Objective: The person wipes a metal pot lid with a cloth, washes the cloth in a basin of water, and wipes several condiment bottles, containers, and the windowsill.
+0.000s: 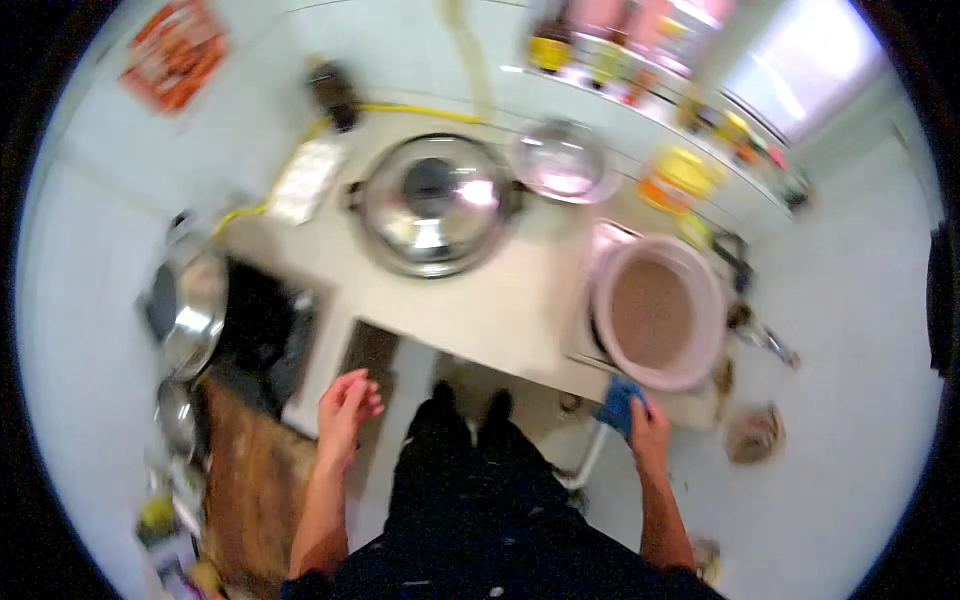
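My right hand (648,438) is closed on a blue cloth (618,404), held at the counter's front edge just below a pink basin (709,330). Brownish, cloudy liquid (650,312) fills much of that basin, which stands at the sink area on the right. My left hand (349,408) hovers in front of the counter, its fingers loosely bent and slightly apart, with nothing visible in them. The picture is blurred by motion.
A large lidded steel pot (405,235) stands on the counter (490,318), beside a clear bowl (566,165). A black stove (255,340) and a wooden board (255,490) lie left. Bottles (550,50) line the sill; a yellow tub (680,180) stands behind the basin.
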Demonstrator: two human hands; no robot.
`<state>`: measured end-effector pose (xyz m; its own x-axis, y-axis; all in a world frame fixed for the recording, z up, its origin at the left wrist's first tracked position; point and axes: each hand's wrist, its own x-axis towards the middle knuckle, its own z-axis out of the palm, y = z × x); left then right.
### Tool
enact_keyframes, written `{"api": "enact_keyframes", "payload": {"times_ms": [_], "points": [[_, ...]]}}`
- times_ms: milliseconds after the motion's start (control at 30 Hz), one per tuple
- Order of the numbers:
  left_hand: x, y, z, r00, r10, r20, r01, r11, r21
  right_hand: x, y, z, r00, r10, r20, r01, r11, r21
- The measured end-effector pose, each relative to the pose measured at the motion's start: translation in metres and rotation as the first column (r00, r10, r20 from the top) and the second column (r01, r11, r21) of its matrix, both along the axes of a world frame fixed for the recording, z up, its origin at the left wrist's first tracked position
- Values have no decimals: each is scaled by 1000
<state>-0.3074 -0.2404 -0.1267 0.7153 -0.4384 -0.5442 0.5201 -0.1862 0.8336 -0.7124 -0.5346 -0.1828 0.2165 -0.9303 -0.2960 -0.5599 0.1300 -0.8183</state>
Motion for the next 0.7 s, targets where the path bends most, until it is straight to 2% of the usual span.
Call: {"api": "enact_keyframes", "payload": {"times_ms": [33, 67, 133, 233, 333, 367, 467, 500, 533, 567, 600, 667, 700], "points": [[-10, -13, -5, 997, -78, -24, 78, 997, 3, 10, -3, 21, 999, 5, -47, -7, 999, -42], [-18, -24, -12, 991, -131, -31, 131, 991, 13, 10, -15, 18, 995, 37, -88, -45, 994, -95], [-27, -46, -17, 969, -237, -64, 238, 971, 5, 13, -24, 36, 997, -30, -68, 20, 991, -135], [-28, -74, -33, 933, -348, -90, 350, 937, 0, 13, -42, 50, 996, 67, -66, -86, 934, -348], [-28, -107, -52, 884, -450, -126, 451, 892, -22, 13, -67, 68, 999, -4, -44, -14, 913, -408], [-31, -123, -51, 853, -506, -127, 507, 862, -29, 16, -76, 76, 999, -40, 9, 40, 937, -347], [-46, -172, -47, 792, -594, -143, 599, 800, -7, 21, -106, 99, 995, -96, 32, 101, 942, -321], [-52, -187, -51, 747, -656, -108, 654, 754, -56, 17, -117, 95, 995, -91, 34, 97, 944, -317], [-57, -204, -51, 701, -710, -63, 704, 703, -102, 11, -132, 86, 985, -119, 123, 153, 932, -328], [-65, -222, -48, 709, -704, -52, 698, 710, -97, 4, -148, 74, 966, -141, 215, 208, 919, -334], [-77, -239, -44, 696, -717, -45, 709, 696, -117, -6, -163, 56, 966, -131, 223, 201, 922, -330], [-102, -270, -42, 697, -716, -33, 708, 695, -126, -25, -196, 1, 907, -233, 351, 274, 959, -71], [-113, -288, -47, 686, -725, -55, 712, 685, -152, -32, -205, -31, 930, -209, 302, 233, 971, -47]]}}
